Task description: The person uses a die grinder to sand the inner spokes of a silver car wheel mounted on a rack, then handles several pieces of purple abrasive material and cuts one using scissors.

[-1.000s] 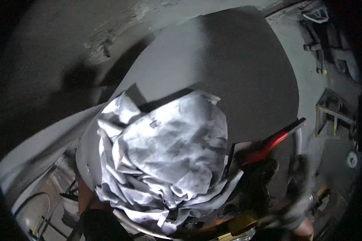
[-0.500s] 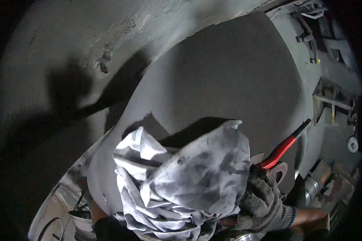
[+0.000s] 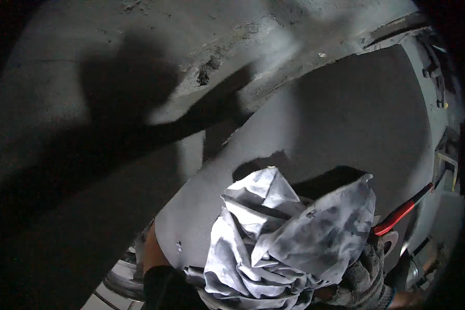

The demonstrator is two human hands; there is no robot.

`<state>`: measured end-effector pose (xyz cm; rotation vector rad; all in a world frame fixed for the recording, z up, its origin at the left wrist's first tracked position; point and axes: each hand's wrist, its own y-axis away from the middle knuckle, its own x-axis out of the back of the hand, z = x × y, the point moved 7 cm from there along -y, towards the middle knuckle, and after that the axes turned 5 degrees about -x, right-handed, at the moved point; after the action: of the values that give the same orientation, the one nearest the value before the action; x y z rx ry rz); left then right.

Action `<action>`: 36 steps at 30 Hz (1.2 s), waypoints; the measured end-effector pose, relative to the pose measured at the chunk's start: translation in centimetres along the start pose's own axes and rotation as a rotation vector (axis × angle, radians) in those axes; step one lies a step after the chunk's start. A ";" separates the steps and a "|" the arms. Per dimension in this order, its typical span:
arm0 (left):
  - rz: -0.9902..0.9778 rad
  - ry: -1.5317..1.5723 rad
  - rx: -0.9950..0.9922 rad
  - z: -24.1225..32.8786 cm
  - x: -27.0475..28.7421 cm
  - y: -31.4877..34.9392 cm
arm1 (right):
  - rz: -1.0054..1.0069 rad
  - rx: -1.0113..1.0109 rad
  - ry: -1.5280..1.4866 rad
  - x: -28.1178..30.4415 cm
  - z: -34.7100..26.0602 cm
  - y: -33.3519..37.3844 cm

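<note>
A bunched, pale grey, stained cloth (image 3: pixel 289 243) rises in front of me, over a broad, smooth grey panel (image 3: pixel 346 119). To the right of the cloth is my right hand (image 3: pixel 364 279) in a grey knit glove, its fingers curled. What they grip is mostly hidden. A red-handled tool (image 3: pixel 395 217) with a dark tip sticks out just above the glove, beside a pale ring-shaped piece (image 3: pixel 391 243). My left forearm (image 3: pixel 153 250), with a dark sleeve (image 3: pixel 165 289), passes behind the panel's left edge, which hides the hand.
A rough grey wall (image 3: pixel 212 67) with a damaged patch runs along the far side, with dark shadows across it. At the lower left stands a rounded metal container (image 3: pixel 124 279). A metal frame (image 3: pixel 447 165) stands at the far right, above assorted clutter (image 3: pixel 429 266).
The view has swung left, so the cloth, panel, red-handled tool and my gloved hand now appear farther right and a little lower. The grip of my right hand looks unchanged.
</note>
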<state>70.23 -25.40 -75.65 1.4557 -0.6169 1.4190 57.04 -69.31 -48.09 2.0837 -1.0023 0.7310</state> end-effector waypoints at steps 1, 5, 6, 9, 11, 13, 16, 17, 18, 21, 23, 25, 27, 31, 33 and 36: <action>0.000 -0.002 0.003 -0.1 0.1 -0.1 | -0.002 0.011 0.001 -0.2 0.1 -0.2; -0.001 -0.001 -0.003 0.0 0.3 -0.3 | -0.004 0.026 0.003 -0.3 0.1 -0.6; 0.000 -0.002 -0.006 0.3 0.3 -0.5 | -0.002 0.025 0.003 -0.3 0.2 -0.6; 0.004 0.001 -0.008 0.4 0.4 -0.5 | -0.005 0.033 0.006 -0.3 0.3 -0.6; 0.004 0.004 -0.008 0.8 0.4 -0.5 | -0.004 0.035 0.006 -0.1 0.5 -0.4; 0.002 0.002 -0.006 0.8 0.4 -0.5 | -0.004 0.041 0.006 -0.1 0.6 -0.5; 0.003 -0.002 -0.001 0.5 0.7 -0.5 | -0.004 0.053 0.012 0.0 0.5 -0.6; 0.006 -0.003 -0.001 0.6 0.8 -0.6 | -0.002 0.060 0.010 0.1 0.4 -0.7; 0.003 -0.004 0.000 0.5 0.8 -0.6 | -0.003 0.065 0.014 0.1 0.4 -0.7; -0.007 0.000 0.012 0.5 0.8 0.0 | -0.005 0.082 0.020 0.3 0.4 -0.7; -0.007 0.005 0.012 0.6 0.9 0.0 | -0.005 0.091 0.024 0.4 0.5 -0.8; -0.010 0.009 0.017 0.7 1.1 0.1 | -0.005 0.099 0.031 0.5 0.4 -0.9; -0.019 0.016 0.019 0.8 0.8 0.2 | -0.011 0.108 0.040 0.6 0.4 -1.1; -0.023 0.016 0.026 0.6 1.0 0.5 | -0.015 0.122 0.041 0.6 0.4 -1.4; -0.023 0.021 0.023 0.8 1.0 0.4 | -0.016 0.123 0.044 0.7 0.3 -1.4; -0.021 0.020 0.027 0.7 1.3 0.4 | -0.021 0.130 0.046 0.9 0.3 -1.5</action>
<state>70.48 -25.87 -74.25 1.4632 -0.5700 1.4294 58.77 -69.26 -48.16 2.1750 -0.9283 0.8498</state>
